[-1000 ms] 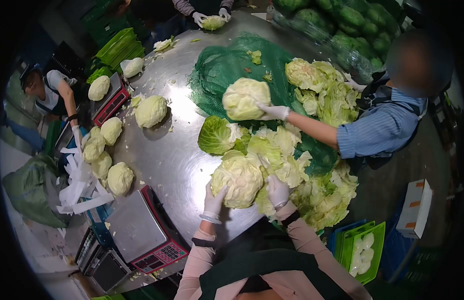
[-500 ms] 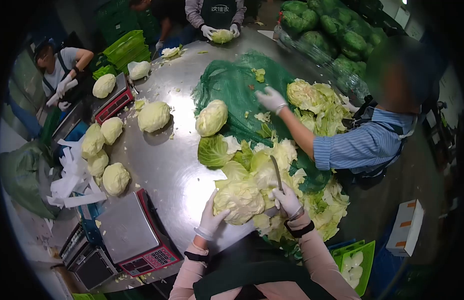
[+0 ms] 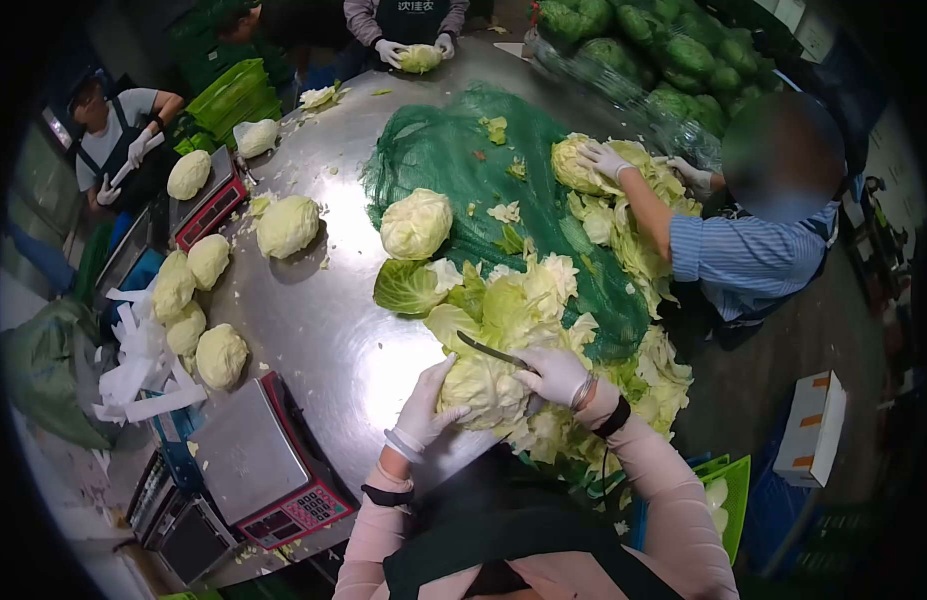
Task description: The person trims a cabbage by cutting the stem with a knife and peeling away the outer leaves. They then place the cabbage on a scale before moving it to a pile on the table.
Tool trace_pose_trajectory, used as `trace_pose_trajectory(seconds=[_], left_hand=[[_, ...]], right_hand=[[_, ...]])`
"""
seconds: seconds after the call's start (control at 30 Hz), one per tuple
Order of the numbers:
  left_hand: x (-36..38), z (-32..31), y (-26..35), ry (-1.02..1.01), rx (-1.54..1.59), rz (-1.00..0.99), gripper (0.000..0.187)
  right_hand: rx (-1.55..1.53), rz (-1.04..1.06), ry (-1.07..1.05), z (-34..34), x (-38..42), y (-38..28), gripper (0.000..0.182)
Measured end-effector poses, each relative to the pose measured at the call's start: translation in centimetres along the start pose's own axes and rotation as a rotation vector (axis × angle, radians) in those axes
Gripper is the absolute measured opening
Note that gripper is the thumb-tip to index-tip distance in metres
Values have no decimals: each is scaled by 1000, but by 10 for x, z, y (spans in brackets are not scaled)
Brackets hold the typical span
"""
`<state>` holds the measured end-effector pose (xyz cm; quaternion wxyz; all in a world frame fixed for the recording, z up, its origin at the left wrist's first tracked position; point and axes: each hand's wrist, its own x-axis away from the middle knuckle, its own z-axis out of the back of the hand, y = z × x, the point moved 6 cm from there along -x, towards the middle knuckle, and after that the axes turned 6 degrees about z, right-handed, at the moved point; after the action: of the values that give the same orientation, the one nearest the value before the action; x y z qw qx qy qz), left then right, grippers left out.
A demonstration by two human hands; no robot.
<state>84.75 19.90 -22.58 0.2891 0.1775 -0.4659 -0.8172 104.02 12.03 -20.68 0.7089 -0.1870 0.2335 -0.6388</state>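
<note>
In the head view, a pale trimmed cabbage (image 3: 482,392) rests at the table's near edge. My left hand (image 3: 424,408), in a white glove, grips its left side with the thumb on the front. In my gloved right hand (image 3: 558,377) is a knife (image 3: 490,350) with a dark curved blade, lying over the top of the cabbage and pointing left. The knife's handle is mostly hidden by my fingers. Loose leaves (image 3: 519,310) are heaped just beyond, beside another cabbage (image 3: 417,224) and a large green leaf (image 3: 403,287).
A red-edged scale (image 3: 249,455) stands at left on the steel table (image 3: 334,300), near several trimmed cabbages (image 3: 222,357). Green netting (image 3: 464,140) spreads across the middle. At right, a co-worker in a striped sleeve (image 3: 719,248) handles another cabbage. Bagged green cabbages (image 3: 674,60) stand behind.
My right hand has moved left and up to the cabbage, and the knife has swung from upright to lying across its top. The co-worker's hand has moved right onto a cabbage.
</note>
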Motion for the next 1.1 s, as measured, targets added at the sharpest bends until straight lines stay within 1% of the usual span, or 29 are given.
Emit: trace_pose_trajectory(seconds=[0.13, 0.17, 0.23, 0.27, 0.3, 0.33, 0.37, 0.4, 0.43, 0.47, 0.5, 0.53, 0.57, 0.6, 0.63, 0.67, 0.7, 0.77, 0.8, 0.83, 0.9, 0.93, 1.0, 1.03, 1.07, 1.1], left_hand=[[2, 4, -6, 7, -39, 15, 82], [6, 5, -7, 8, -41, 17, 82], [16, 11, -13, 82, -97, 162, 86], [22, 11, -8, 87, -97, 172, 86], [29, 11, -2, 130, -64, 181, 90], [35, 11, 4, 170, -33, 193, 94], [39, 7, 12, 172, -35, 210, 94], [43, 6, 21, 271, -62, 238, 97], [48, 6, 25, 370, -93, 269, 101], [52, 4, 17, 420, -41, 305, 104], [58, 5, 10, 423, -52, 326, 104], [62, 6, 5, 419, -29, 339, 99], [67, 7, 1, 415, -4, 350, 96], [74, 8, -3, 417, -11, 365, 96], [82, 6, -12, 430, 380, 404, 90], [86, 5, -18, 436, 772, 426, 86], [89, 11, -18, 445, 765, 432, 86], [109, 12, -30, 541, 1155, 693, 84], [110, 14, -26, 658, 1198, 623, 85], [112, 10, -25, 671, 1194, 630, 85], [110, 8, -26, 658, 1016, 593, 86], [113, 2, -33, 624, 947, 558, 86], [113, 4, -28, 630, 964, 556, 88], [114, 5, -27, 638, 982, 548, 89], [121, 1, -41, 613, 1006, 548, 91], [126, 2, -49, 615, 1005, 552, 91]], right_hand=[[-52, 41, 45, 2, -8, 6, 28], [-105, 5, 50, 2, -9, 11, 25], [-162, -30, 53, 1, -10, 14, 23], [-234, -100, 31, 0, -9, 12, 22], [-306, -173, 8, -3, -7, 10, 21], [-314, -171, -2, -9, -6, 4, 21], [-475, -232, 15, -18, -4, -1, 21], [-636, -292, 27, -25, -4, -7, 21], [-650, -286, 7, -26, -4, -15, 21], [-738, -323, -48, -26, -5, -27, 21], [-826, -362, -101, -29, -7, -33, 21], [-707, -226, -2, -24, -14, -24, 20], [-668, -269, 52, -27, -16, 0, 20], [-628, -311, 106, -19, -22, 12, 20], [-625, -379, 130, -10, -21, 22, 21], [-379, -289, 35, -3, -27, 23, 28], [-387, -282, 30, -5, -26, 20, 28], [142, 21, 295, 14, -16, -22, 45], [-15, 37, 206, 0, -12, -34, 54], [-169, 57, 117, -15, -9, -47, 64], [-217, 109, -41, -44, -10, -83, 64], [-221, 109, -46, -54, -13, -92, 64], [-122, 205, -169, -85, -17, -104, 51], [-200, 156, -76, -93, -22, -88, 44], [-279, 108, 15, -93, -29, -68, 38], [-248, 1, 27, -80, -41, -47, 34]])
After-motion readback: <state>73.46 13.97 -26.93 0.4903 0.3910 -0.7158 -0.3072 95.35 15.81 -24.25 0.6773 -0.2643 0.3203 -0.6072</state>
